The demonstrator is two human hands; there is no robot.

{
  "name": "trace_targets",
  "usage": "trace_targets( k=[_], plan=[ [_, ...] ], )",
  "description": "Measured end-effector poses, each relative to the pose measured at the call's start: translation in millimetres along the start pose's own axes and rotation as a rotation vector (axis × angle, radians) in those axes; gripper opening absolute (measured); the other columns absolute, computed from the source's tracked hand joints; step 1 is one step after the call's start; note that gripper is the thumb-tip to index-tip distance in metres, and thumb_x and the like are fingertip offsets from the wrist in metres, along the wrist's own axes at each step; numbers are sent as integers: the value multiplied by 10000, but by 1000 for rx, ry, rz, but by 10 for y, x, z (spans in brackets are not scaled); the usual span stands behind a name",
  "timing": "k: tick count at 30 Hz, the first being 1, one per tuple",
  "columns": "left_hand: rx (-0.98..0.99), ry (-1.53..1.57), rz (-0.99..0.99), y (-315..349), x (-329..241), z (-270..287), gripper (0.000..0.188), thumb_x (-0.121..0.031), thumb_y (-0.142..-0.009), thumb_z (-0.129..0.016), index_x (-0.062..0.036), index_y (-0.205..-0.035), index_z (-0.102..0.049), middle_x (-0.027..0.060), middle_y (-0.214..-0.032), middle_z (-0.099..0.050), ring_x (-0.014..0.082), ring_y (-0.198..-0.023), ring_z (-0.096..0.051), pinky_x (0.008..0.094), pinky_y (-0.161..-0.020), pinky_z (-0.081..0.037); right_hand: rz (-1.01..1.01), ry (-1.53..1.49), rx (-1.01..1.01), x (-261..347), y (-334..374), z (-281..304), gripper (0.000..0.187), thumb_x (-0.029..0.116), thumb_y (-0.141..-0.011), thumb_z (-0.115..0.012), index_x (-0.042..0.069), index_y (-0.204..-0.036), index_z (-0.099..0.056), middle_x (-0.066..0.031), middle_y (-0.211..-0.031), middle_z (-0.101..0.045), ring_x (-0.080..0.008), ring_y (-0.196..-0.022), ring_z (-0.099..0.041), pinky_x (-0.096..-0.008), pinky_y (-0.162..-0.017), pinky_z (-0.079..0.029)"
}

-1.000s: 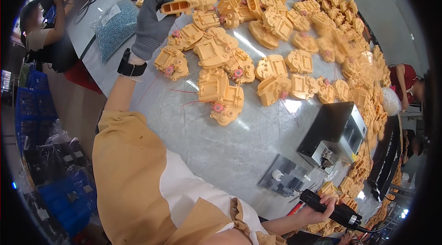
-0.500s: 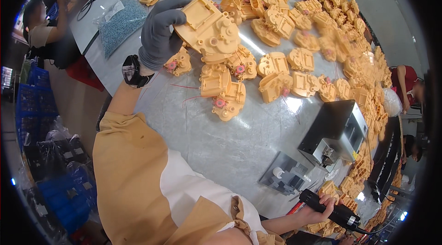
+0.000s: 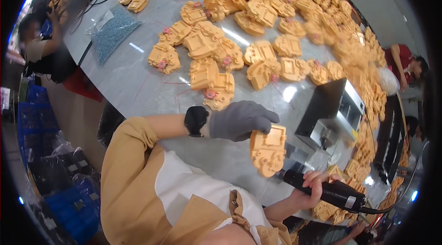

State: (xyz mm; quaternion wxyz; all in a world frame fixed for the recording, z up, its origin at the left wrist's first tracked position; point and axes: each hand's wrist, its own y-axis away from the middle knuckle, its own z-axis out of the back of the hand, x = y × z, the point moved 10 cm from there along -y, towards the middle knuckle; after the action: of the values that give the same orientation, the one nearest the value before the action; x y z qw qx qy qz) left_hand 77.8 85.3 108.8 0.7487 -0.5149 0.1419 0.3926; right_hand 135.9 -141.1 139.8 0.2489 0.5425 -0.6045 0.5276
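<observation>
My left hand (image 3: 243, 120), in a grey glove, pinches the upper edge of a yellow-orange plastic housing (image 3: 269, 150). The housing hangs upright, with a rectangular recess at its top and several round bosses below. My bare right hand (image 3: 315, 186) is wrapped round a black electric screwdriver (image 3: 329, 193), whose cable leaves its rear end. The tool's front end points left, close to the housing's lower right side; I cannot tell whether they touch. Behind the housing, a grey plate fixture (image 3: 297, 154) on the table is partly hidden.
A black and silver boxy machine (image 3: 329, 113) stands right of my hands. Many similar housings (image 3: 262, 10) are piled along the far and right sides of the grey table (image 3: 161, 97). A bag of blue pellets (image 3: 115, 31) lies far left. Other people (image 3: 405, 63) are at the edges.
My left hand has brought its housing from the far side of the table down and right, near the screwdriver. My right hand has lifted the screwdriver slightly and shifted it left.
</observation>
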Motion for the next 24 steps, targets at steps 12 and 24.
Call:
trace_targets(
  k=[12,24],
  plan=[
    [338,212,-124,-662,157,-1595,340,28,-664,-638,-99,-954,-514,126,-1084,-567,337,-925,-574,364,-736,-486,107,-11,-485,308,292,1217,405,-3,-726,-511,32,-1112,-389,-48,-618,-443,-138,-502,-443,-328,-584,-410],
    [509,-312,694,-608,-37,-1606,553,-420,-754,-617,-87,-1173,-479,177,-1096,-576,305,-942,-596,374,-765,-485,145,-34,-586,391,508,1492,396,-10,-719,-504,15,-1098,-393,-63,-593,-448,-162,-492,-448,-337,-567,-416]
  ],
)
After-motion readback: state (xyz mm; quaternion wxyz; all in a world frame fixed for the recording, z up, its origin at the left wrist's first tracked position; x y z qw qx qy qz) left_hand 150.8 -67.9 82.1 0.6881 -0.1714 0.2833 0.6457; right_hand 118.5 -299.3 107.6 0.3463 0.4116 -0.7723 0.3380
